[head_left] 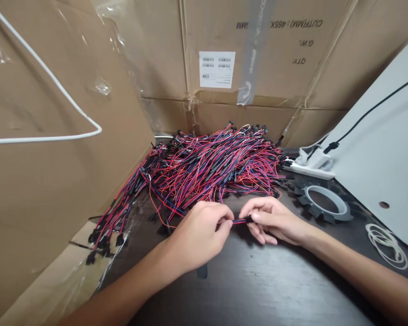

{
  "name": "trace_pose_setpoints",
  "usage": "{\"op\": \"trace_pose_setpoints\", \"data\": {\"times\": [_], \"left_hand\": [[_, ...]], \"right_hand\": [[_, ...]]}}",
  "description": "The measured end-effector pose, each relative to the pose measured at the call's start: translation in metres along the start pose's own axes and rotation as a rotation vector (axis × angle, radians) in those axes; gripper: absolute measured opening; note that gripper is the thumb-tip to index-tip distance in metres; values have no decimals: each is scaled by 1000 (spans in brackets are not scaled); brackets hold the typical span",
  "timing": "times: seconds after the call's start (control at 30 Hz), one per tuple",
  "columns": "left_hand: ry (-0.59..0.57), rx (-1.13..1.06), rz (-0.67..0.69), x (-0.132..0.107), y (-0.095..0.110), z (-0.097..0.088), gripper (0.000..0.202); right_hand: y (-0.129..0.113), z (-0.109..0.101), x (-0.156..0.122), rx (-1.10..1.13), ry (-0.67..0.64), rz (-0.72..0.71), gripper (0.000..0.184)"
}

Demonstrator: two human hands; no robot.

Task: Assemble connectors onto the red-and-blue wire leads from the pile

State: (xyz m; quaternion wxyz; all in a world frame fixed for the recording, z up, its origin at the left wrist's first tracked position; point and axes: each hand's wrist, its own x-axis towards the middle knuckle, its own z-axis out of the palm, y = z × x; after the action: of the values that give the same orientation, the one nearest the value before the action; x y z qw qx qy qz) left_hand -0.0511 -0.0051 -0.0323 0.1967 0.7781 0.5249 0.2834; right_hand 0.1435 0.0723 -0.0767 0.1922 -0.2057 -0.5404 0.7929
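Observation:
Between my hands a short stretch of red and blue wire harness (238, 221) runs level above the dark table. My left hand (204, 231) is closed, thumb and fingers pinched on the wires. The black connector (248, 218) at the harness end sits in the fingertips of my right hand (272, 220), whose lower fingers hang loosely curled. Right behind both hands lies a large heap of similar wire harnesses (221, 163), red, blue and orange with black connectors. The rest of the held harness is hidden by my left hand.
A bundle of harnesses (114, 217) hangs over the left side near plastic-wrapped cardboard (71, 271). At right are a tape ring with dark strips (343, 206), a pale cord coil (387, 246) and a power strip (313, 170). Cardboard boxes (279, 81) wall the back. A dark strip (202, 270) lies in front.

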Motion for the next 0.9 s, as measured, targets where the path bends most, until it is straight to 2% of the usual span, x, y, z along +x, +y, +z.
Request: {"op": "trace_pose_setpoints", "data": {"times": [0.13, 0.27, 0.57, 0.7, 0.9], "left_hand": [[-14, -16, -51, -1, 2, 5, 19], [-64, -51, -105, -3, 5, 9, 14], [-68, -90, -151, -6, 7, 10, 21], [-72, -5, -85, -9, 6, 13, 22], [-104, 173, -14, -11, 1, 13, 24]], "right_hand": [[0, 2, 0, -81, 10, -30, 26], [0, 7, -1, -139, 22, -31, 26], [2, 19, -1, -241, 71, -19, 25], [4, 30, -2, -413, 160, -7, 18], [2, 30, -4, -523, 133, -89, 22]]}}
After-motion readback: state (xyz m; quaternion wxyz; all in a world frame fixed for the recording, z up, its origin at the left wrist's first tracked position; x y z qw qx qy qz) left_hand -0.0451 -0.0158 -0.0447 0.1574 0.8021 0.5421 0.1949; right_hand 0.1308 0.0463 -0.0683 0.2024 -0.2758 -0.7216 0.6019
